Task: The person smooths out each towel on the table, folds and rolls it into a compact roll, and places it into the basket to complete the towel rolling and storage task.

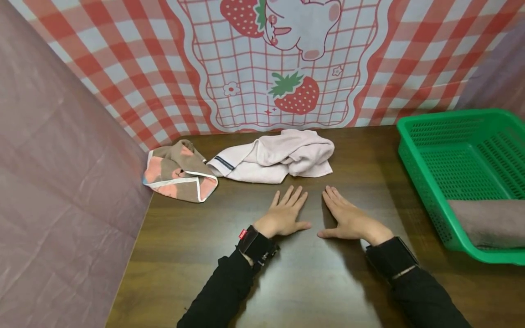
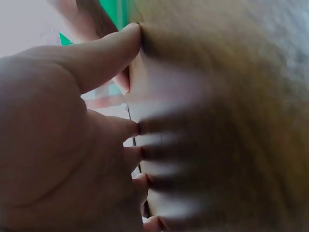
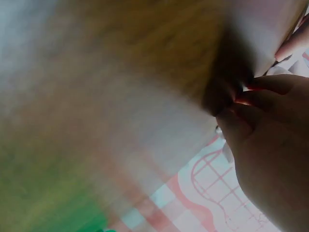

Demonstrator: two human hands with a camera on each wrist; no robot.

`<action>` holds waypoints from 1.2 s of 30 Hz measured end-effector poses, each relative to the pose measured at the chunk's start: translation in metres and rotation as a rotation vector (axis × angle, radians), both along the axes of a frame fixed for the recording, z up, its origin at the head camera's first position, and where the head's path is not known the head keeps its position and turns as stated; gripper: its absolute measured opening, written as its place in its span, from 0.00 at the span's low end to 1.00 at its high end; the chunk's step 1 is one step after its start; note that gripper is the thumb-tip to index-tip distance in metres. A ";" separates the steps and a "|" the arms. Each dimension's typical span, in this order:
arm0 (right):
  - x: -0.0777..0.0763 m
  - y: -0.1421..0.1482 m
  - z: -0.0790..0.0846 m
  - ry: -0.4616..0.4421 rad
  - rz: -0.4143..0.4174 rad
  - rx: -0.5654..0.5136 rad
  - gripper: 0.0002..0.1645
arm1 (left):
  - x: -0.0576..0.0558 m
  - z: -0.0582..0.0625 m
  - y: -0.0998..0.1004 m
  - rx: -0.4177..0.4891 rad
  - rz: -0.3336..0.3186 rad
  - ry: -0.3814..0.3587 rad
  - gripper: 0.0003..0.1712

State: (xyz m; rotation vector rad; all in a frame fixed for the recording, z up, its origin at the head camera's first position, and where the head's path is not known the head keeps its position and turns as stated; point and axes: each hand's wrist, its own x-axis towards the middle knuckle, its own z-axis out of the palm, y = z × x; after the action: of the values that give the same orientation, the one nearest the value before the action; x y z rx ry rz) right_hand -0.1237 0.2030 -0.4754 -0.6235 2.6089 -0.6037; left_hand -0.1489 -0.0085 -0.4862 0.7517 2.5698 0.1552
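Note:
My left hand (image 1: 282, 216) has its fingers spread, and in the left wrist view its fingertips (image 2: 140, 180) touch the wooden table (image 1: 188, 255). Beside it, my right hand (image 1: 348, 218) has straight fingers held close together and the thumb out toward the left. Both hands are bare of any object. Just beyond them lies a crumpled pale pink towel (image 1: 283, 155) with a dark stripe near its left end. Left of that towel sits a loosely folded brown and pink patterned towel (image 1: 176, 175) with white edging.
On the right stands a green plastic basket (image 1: 434, 191) holding a folded greyish-brown cloth (image 1: 490, 221). A red and white checked strawberry curtain (image 1: 164, 73) hangs along the table's back edge. A plain pinkish curtain (image 1: 61, 173) borders the left side.

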 end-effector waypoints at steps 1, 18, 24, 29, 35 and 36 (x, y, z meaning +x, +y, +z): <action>-0.002 -0.001 0.000 0.009 0.001 0.006 0.66 | 0.000 0.000 -0.001 -0.003 0.003 0.003 0.51; -0.079 -0.067 0.035 0.783 -0.099 -0.200 0.05 | 0.022 -0.002 0.000 -0.078 -0.021 0.079 0.49; -0.107 -0.065 0.020 0.603 -0.146 -0.088 0.24 | 0.026 -0.002 -0.003 -0.077 -0.057 0.093 0.49; -0.111 -0.068 0.007 0.471 -0.195 -0.015 0.22 | 0.024 -0.001 -0.009 -0.045 -0.047 0.082 0.49; -0.103 -0.072 0.002 0.414 -0.200 -0.090 0.08 | 0.018 0.003 -0.020 -0.012 -0.030 0.088 0.48; -0.101 -0.072 0.001 0.401 -0.201 -0.098 0.08 | 0.017 0.004 -0.022 -0.002 -0.028 0.099 0.46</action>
State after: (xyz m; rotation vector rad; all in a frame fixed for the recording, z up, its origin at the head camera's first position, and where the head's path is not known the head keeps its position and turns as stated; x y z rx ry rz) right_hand -0.2250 0.1306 -0.4740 -0.5636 3.0591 -0.7351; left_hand -0.1322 -0.0309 -0.4824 0.8138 2.6507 0.1093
